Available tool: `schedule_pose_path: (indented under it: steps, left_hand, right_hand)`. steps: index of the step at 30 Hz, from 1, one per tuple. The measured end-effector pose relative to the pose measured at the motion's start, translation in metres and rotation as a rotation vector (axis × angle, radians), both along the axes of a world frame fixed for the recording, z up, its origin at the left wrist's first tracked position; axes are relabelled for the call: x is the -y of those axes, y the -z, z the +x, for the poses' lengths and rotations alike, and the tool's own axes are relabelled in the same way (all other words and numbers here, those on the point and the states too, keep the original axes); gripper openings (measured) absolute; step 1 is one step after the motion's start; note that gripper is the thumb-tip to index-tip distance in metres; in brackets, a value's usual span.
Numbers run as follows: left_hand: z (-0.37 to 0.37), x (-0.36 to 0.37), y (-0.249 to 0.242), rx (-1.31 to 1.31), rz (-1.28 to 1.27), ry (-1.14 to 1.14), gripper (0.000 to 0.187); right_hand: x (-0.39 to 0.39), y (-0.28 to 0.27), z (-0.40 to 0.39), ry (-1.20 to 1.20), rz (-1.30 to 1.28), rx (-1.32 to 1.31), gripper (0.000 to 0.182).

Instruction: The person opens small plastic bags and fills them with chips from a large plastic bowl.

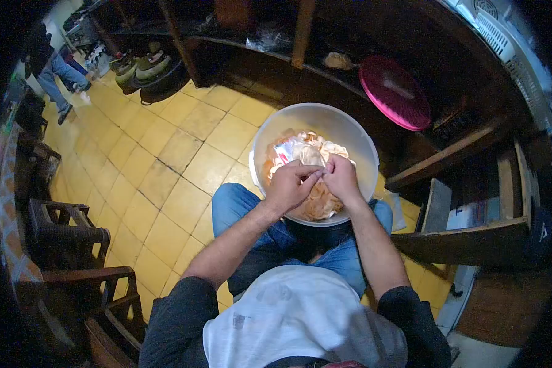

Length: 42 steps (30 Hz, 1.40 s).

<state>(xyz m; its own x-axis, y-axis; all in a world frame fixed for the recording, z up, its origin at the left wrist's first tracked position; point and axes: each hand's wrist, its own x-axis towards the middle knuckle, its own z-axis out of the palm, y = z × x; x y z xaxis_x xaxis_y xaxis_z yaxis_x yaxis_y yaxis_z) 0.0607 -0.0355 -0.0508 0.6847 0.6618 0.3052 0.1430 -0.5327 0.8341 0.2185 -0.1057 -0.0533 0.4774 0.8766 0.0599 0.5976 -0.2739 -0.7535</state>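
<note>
A large whitish tub [362,138] stands between my knees, with pale, folded pieces [334,149] and orange-brown ones [319,202] inside. A small white packet with red and blue marks [284,152] lies among them at the left. Over the tub, my left hand [293,186] and my right hand [340,179] meet, their fingertips pinched together. Whatever lies between the fingertips is too small to make out.
A pink round lid or basket [395,92] rests on the shelf behind the tub. Dark chairs [70,224] stand at the left, and a wooden frame [466,242] at the right. Another person [55,76] is at the far upper left, near dark basins [159,83].
</note>
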Motion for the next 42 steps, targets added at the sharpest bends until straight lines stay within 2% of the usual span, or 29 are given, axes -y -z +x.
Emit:
schedule_pose_path:
  steps: [3,5,7,8,9,11,12,14,15,16,18,19,20,21,22,23,24,25,27,29,31,32,33,34,35,37,39,41,42]
  left_hand:
    - [-0.006,-0.007,-0.012,-0.032,0.250,-0.121,0.017]
    - [-0.001,-0.011,-0.016,-0.040,0.290,-0.113,0.014]
    - [0.002,-0.009,-0.037,-0.145,0.214,-0.081,0.014]
    - [0.002,-0.010,-0.049,-0.185,-0.082,-0.025,0.013]
    - [0.002,-0.016,-0.053,-0.183,-0.079,-0.028,0.013]
    - [-0.003,-0.032,-0.057,0.003,-0.190,0.255,0.025]
    - [-0.006,-0.039,-0.054,0.132,-0.089,0.378,0.050]
    - [-0.001,-0.036,-0.046,0.137,-0.006,0.400,0.058]
    - [0.001,-0.032,-0.044,0.136,0.072,0.419,0.067]
    - [0.005,-0.023,-0.052,0.211,-0.131,0.556,0.072]
    - [0.014,-0.018,-0.039,0.153,-0.183,0.490,0.068]
    - [0.018,-0.016,-0.032,0.097,-0.239,0.422,0.064]
    - [0.019,-0.014,-0.024,0.113,-0.249,0.349,0.044]
    - [0.018,-0.016,-0.026,0.116,-0.250,0.345,0.044]
    - [0.018,-0.020,-0.028,-0.069,-0.329,0.321,0.036]
    - [0.017,-0.023,-0.029,-0.255,-0.406,0.296,0.029]
    - [0.018,-0.019,-0.021,0.034,-0.394,0.259,0.027]
    - [0.018,-0.020,-0.014,0.035,-0.392,0.258,0.027]
    - [0.019,-0.022,-0.010,0.063,-0.503,0.242,0.027]
    - [0.020,-0.019,-0.012,0.102,-0.481,0.321,0.026]
    - [0.019,-0.014,-0.018,0.144,-0.461,0.393,0.025]
    - [0.016,-0.013,-0.022,0.033,-0.348,0.434,0.024]
    - [0.013,-0.012,-0.026,-0.079,-0.233,0.470,0.023]
    - [0.009,-0.007,-0.027,-0.061,-0.337,0.517,0.020]
    - [0.012,-0.008,-0.017,-0.062,-0.337,0.515,0.020]
    - [0.018,-0.010,0.006,0.062,-0.602,0.394,0.017]
    - [0.018,-0.016,0.011,-0.051,-0.459,0.322,0.019]
    - [0.022,-0.016,0.011,0.167,-0.644,0.211,0.022]
    - [0.024,-0.016,0.006,0.260,-0.761,0.214,0.026]
  right_hand:
    - [0.008,-0.021,0.004,0.049,-0.028,0.088,0.012]
    - [0.010,-0.027,0.009,-0.138,0.033,0.224,0.010]
    - [0.009,-0.037,0.014,-0.044,0.116,0.270,0.008]
    - [0.008,-0.046,0.016,-0.099,0.112,0.201,0.008]
    - [0.008,-0.054,0.017,-0.153,0.108,0.129,0.010]
    - [0.013,-0.064,0.018,-0.247,0.044,0.105,0.013]
    - [0.014,-0.069,0.022,-0.207,0.111,-0.151,0.013]
    - [0.015,-0.078,0.023,-0.163,0.144,-0.495,0.009]
    - [0.012,-0.075,0.019,-0.168,0.141,-0.500,0.009]
    - [0.008,-0.071,0.014,-0.250,0.188,-0.387,0.008]
    - [0.006,-0.074,0.012,-0.328,0.242,-0.264,0.007]
    - [0.007,-0.079,0.012,-0.243,0.308,-0.233,0.007]
    - [0.007,-0.084,0.011,-0.161,0.372,-0.202,0.008]
    - [0.006,-0.089,0.010,-0.082,0.432,-0.172,0.009]
    - [0.005,-0.094,0.012,-0.004,0.567,-0.317,0.009]
    - [0.006,-0.099,0.016,0.082,0.667,-0.285,0.009]
    - [0.010,-0.104,0.017,0.048,0.681,-0.223,0.011]
    - [0.014,-0.108,0.016,0.016,0.696,-0.160,0.013]
    - [0.024,-0.122,0.007,-0.277,0.470,0.314,0.024]
    - [0.025,-0.113,-0.007,-0.298,0.273,0.437,0.029]
    - [0.023,-0.105,0.002,-0.463,0.107,0.395,0.026]
    - [0.019,-0.100,0.007,-0.466,0.106,0.397,0.026]
    - [0.014,-0.095,0.011,-0.337,0.167,0.092,0.025]
    - [0.011,-0.092,0.013,-0.204,0.222,-0.215,0.024]
    - [0.011,-0.092,0.018,-0.206,0.222,-0.217,0.024]
    - [0.013,-0.098,0.020,-0.378,0.296,-0.014,0.024]
    - [0.022,-0.101,0.008,-0.406,0.171,-0.014,0.031]
    - [0.028,-0.096,-0.001,-0.448,0.163,0.248,0.040]
    - [0.030,-0.089,-0.002,-0.472,0.123,0.238,0.049]
